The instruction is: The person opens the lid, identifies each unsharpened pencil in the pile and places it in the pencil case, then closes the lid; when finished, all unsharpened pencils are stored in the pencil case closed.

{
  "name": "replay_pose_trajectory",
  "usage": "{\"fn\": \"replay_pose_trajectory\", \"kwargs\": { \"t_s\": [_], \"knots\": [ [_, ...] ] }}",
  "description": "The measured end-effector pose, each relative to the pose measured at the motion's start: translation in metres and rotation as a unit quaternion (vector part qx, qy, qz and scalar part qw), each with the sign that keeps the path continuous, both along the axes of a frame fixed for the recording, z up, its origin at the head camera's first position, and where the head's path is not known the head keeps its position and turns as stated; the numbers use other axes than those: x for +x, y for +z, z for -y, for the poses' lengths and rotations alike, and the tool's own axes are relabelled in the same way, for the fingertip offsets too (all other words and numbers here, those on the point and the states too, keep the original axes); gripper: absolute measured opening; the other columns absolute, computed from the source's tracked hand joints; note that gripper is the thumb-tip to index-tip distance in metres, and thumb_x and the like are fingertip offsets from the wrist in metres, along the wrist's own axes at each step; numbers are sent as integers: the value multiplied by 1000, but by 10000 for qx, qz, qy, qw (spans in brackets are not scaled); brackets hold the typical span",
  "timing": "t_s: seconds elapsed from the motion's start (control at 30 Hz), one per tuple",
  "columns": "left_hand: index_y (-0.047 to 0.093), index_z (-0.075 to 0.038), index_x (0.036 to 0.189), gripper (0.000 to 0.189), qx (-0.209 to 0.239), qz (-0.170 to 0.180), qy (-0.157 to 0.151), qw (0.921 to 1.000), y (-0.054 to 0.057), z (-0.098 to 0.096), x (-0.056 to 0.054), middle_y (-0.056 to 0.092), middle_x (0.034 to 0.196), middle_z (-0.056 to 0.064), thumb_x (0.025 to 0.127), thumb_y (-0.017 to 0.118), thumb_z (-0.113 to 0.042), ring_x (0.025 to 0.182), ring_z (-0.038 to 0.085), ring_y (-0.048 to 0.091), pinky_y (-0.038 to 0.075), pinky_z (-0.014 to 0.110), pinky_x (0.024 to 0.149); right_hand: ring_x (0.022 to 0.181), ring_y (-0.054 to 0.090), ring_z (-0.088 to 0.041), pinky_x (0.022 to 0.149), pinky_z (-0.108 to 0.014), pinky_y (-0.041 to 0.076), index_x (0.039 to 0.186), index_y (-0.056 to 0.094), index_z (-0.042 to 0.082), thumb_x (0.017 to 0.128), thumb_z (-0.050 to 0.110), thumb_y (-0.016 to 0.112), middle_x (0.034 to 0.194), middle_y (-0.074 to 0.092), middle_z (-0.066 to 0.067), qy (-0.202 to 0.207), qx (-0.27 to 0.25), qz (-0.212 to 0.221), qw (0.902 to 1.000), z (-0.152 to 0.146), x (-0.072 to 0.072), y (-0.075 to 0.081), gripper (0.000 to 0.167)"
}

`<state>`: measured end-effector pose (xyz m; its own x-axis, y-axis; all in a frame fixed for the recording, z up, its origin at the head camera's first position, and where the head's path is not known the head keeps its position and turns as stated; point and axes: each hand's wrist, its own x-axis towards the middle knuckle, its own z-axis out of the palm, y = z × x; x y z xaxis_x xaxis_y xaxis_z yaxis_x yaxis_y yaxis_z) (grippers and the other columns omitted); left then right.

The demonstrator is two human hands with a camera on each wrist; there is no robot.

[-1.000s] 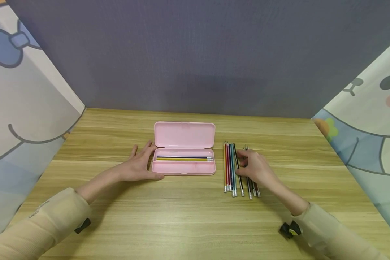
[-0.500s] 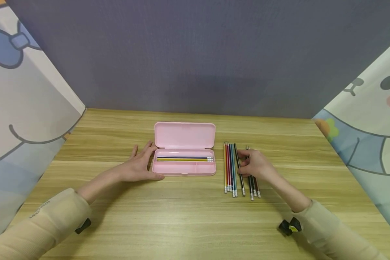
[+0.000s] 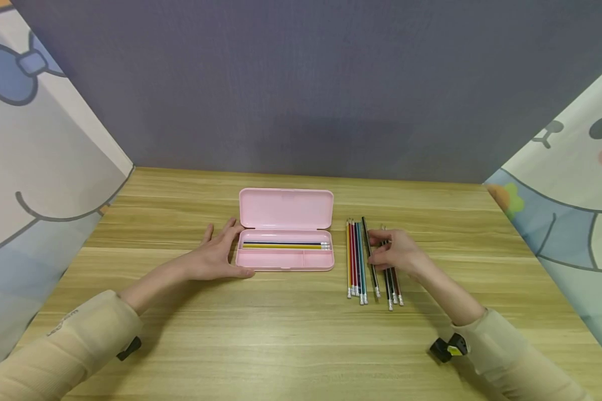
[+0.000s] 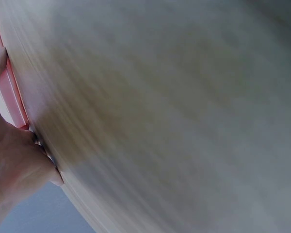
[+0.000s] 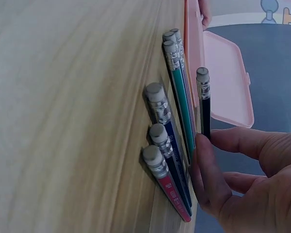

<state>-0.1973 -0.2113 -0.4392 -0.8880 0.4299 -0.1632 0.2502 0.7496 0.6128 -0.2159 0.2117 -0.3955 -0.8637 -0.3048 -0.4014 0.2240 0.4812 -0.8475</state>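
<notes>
A pink pencil case [image 3: 271, 259] lies with its lid [image 3: 286, 209] folded back. Several pencils [image 3: 283, 245] lie in its long rear compartment. My left hand [image 3: 208, 260] rests at the case's left end, fingers spread, the thumb along the front corner. My right hand [image 3: 398, 255] pinches a black pencil [image 3: 375, 281] between thumb and fingers. In the right wrist view the eraser end of this black pencil [image 5: 204, 104] stands clear above the others. To its left is a row of coloured pencils [image 3: 357, 262]; several dark ones [image 3: 392, 289] lie partly hidden beneath the hand.
The wooden table [image 3: 261, 340] ends at a grey panel [image 3: 301, 94] behind the case. Printed cartoon panels [image 3: 40, 167] stand at both sides. The case's front has two shallow compartments split by a divider [image 3: 304, 258].
My right hand has taken up the black pencil, lifting it slightly off the table and shifting a little right. My left hand has stayed at the case.
</notes>
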Motion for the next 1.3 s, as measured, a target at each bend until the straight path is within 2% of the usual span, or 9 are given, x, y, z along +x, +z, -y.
{"fn": "replay_pose_trajectory", "kwargs": {
  "t_s": [0.17,0.37,0.6,0.73,1.03,1.3],
  "knots": [
    [27,-17,153,98,-7,-22,-2,10000,0,-1,0,22,168,29,81,81,-57,162,44,1,-12,71,122,84,64,-10,78,-32,64,157,25,-11,88,-9,68,138,47,-33,52,-97,-136,9998,-3,0,2,82],
    [28,-17,153,98,33,-39,-6,10000,1,0,1,22,168,29,81,81,-56,161,45,1,-12,72,121,89,67,-13,80,-29,64,159,23,-7,89,-9,67,125,55,-23,-80,-287,-171,9994,-4,-1,5,82],
    [28,-17,152,98,23,-44,10,10000,0,0,1,23,168,28,80,82,-56,161,44,1,-12,72,122,88,68,-9,83,-29,63,161,25,1,90,-6,68,121,59,-20,-208,-449,-426,9979,-3,-3,8,83],
    [27,-17,153,99,-5,-33,13,10000,-1,0,1,22,168,28,80,82,-56,161,44,1,-12,71,122,94,69,-12,86,-30,63,163,24,6,93,-1,68,122,60,-22,-211,-560,-707,9957,0,-4,8,83],
    [27,-17,153,100,-11,-13,7,10000,-1,0,0,22,168,28,80,82,-57,161,44,1,-12,71,122,93,67,-5,87,-33,63,162,32,15,95,0,68,122,60,-25,-403,-654,-1450,9864,12,-11,12,77],
    [27,-16,153,100,-29,-34,14,10000,-1,0,0,23,168,28,80,82,-56,162,44,1,-12,71,122,92,65,-4,83,-25,62,158,41,20,95,0,68,118,62,-20,-603,-817,-1924,9761,33,-21,19,72]
  ]
}}
